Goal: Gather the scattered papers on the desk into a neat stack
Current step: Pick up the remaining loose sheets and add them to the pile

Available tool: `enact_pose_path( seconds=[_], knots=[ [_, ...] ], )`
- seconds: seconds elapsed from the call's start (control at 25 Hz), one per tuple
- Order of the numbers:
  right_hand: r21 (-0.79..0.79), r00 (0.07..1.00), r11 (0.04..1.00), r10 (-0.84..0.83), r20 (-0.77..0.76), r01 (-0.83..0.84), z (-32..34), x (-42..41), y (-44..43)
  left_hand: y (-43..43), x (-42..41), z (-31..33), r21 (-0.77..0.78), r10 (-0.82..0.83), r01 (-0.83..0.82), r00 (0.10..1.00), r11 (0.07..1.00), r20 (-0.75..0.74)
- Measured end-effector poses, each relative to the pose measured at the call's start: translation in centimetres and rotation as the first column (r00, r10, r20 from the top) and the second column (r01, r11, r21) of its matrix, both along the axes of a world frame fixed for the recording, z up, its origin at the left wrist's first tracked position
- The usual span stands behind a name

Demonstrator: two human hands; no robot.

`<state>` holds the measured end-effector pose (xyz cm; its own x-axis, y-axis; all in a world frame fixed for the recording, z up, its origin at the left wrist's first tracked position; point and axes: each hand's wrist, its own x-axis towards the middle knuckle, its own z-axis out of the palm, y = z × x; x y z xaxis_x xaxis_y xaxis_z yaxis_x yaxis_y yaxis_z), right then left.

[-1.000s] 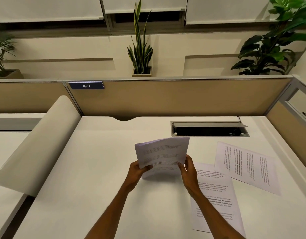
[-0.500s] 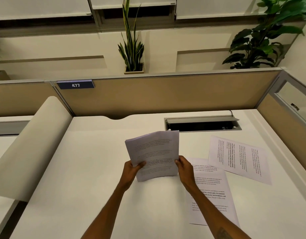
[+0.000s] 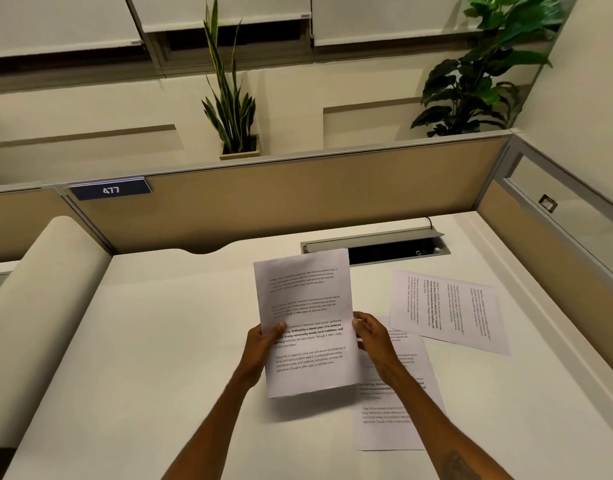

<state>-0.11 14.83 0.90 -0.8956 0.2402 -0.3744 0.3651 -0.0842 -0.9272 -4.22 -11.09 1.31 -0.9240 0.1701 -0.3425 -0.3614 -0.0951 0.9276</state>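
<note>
Held sheets and right forearm half-hide 1 sheet.

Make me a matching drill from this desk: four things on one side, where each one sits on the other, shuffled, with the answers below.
Things
1. held sheets
2. sideways sheet
3. sheet under the right forearm
4. number sign

Places
A. flat on the desk, far right, below the cable slot
B. on the partition, upper left
C. off the desk, between both hands
D. flat on the desk, nearest the person, right of centre

Pairs: 1-C, 2-A, 3-D, 4-B
</note>
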Motion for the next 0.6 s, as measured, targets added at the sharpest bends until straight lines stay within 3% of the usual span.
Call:
enact_pose_path(
  seconds=[0.12, 0.2, 0.4, 0.6],
  knots=[
    [0.052, 0.926, 0.932, -0.362, 0.105, 0.358, -1.3, 0.9, 3.4, 1.4, 0.1, -0.8, -0.038, 0.016, -0.015, 1.000, 0.999, 0.018],
    [0.238, 0.856, 0.860, -0.493, 0.156, 0.452, -2.0, 1.4, 6.2, 2.2, 0.2, -1.3, -0.052, 0.016, -0.015, 0.999, 0.999, 0.029],
    [0.627, 0.853, 0.738, -0.473, 0.218, 0.250, -3.1, 2.5, 11.9, 4.1, 0.2, -2.3, -0.068, 0.017, -0.013, 0.997, 0.998, 0.069],
    [0.762, 0.886, 0.645, -0.314, 0.342, -0.065, -4.4, 2.6, 14.6, 5.8, -0.2, -3.4, -0.100, 0.013, -0.004, 0.995, 0.995, 0.094]
  ],
)
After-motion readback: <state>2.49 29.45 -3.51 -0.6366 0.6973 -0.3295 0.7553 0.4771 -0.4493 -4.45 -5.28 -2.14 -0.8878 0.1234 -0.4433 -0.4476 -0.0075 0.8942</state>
